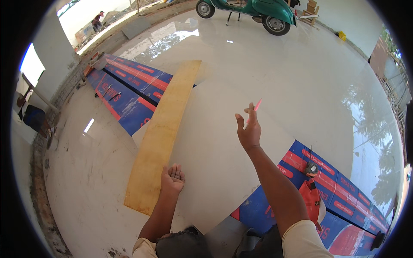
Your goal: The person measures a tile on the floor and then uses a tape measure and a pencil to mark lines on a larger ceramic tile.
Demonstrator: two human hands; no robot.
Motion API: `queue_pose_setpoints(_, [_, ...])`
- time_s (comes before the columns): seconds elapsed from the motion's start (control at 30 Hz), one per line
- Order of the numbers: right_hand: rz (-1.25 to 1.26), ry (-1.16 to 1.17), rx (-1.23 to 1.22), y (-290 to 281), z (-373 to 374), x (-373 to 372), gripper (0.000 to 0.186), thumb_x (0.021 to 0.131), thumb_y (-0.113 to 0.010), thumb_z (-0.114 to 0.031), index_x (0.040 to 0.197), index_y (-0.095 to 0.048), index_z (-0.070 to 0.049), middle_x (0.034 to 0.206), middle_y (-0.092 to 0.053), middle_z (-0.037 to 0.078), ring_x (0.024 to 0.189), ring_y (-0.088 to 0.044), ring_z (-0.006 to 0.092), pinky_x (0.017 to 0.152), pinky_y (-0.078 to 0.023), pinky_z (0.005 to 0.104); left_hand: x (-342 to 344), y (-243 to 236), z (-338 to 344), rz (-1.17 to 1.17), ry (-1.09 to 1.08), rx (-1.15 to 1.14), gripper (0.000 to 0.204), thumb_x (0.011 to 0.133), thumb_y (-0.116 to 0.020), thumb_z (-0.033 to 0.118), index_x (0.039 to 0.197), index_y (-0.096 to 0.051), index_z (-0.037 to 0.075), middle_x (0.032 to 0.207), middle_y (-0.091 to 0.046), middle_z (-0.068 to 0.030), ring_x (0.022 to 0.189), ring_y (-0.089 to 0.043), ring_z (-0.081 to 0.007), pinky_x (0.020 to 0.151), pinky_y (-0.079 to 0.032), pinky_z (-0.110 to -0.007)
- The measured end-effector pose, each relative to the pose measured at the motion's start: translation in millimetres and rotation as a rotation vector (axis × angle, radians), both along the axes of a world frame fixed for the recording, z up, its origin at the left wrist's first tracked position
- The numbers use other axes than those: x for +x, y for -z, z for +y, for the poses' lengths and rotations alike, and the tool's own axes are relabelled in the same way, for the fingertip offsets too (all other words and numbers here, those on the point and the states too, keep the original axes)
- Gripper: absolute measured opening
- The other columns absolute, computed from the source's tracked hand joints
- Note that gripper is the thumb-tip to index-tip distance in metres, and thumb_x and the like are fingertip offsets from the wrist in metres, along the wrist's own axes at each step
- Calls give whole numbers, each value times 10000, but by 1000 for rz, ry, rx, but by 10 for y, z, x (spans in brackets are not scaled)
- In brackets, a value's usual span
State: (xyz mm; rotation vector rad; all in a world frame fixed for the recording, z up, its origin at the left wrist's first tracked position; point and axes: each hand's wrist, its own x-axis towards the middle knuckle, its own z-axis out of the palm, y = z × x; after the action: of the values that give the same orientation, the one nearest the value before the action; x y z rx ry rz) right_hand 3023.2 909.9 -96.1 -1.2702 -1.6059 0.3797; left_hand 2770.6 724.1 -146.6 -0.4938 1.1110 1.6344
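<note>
A long yellowish wooden board (161,133) lies slantwise across a large pale panel (215,129), its far end pointing away from me. Beside the board's near right edge is my left hand (173,179), palm turned up, fingers loosely curled and nothing visible in it. Out over the panel, my right hand (250,130) is raised with a slim pink pen (257,105) between its fingers, the thumb sticking out to the left. Printed blue and red cardboard (135,109) shows from under the panel at the far left, and more cardboard (297,172) at the near right.
On the right cardboard sit a tape measure (311,169) and a red cap (310,200). Small tools (107,92) and a bucket (99,62) rest on the left cardboard. A green scooter (258,13) stands at the back. Another person (98,21) bends over outside; someone (36,118) is at far left.
</note>
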Motion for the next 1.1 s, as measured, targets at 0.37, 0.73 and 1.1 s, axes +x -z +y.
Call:
queue_pose_setpoints(0.37, [326, 497, 137, -617, 171, 1849, 380, 946, -586, -321, 1144, -504, -7, 1261, -560, 225, 1165, -551, 359, 953, -444, 418, -2034, -396, -398, 1569, 1034, -585, 517, 923, -574, 418, 1168, -542, -36, 1082, -612, -127, 1044, -575, -227, 847, -447, -334])
queue_pose_setpoints(0.73, [415, 430, 79, -671, 266, 1852, 412, 928, -602, -373, 1126, -548, -17, 1128, -602, 162, 1112, -535, 287, 953, -421, 390, -1428, -1, -926, 1075, 1218, -524, 418, 925, -605, 381, 1057, -587, -15, 890, -624, -68, 800, -573, -155, 676, -475, -328])
queue_pose_setpoints(1.1, [423, 424, 54, -824, 158, 1748, 354, 918, -634, -361, 995, -594, -18, 918, -540, 58, 890, -489, 165, 840, -416, 302, -364, -132, -735, 730, 1287, -538, 450, 896, -657, 364, 1044, -571, -52, 923, -601, -132, 825, -618, -220, 710, -511, -345])
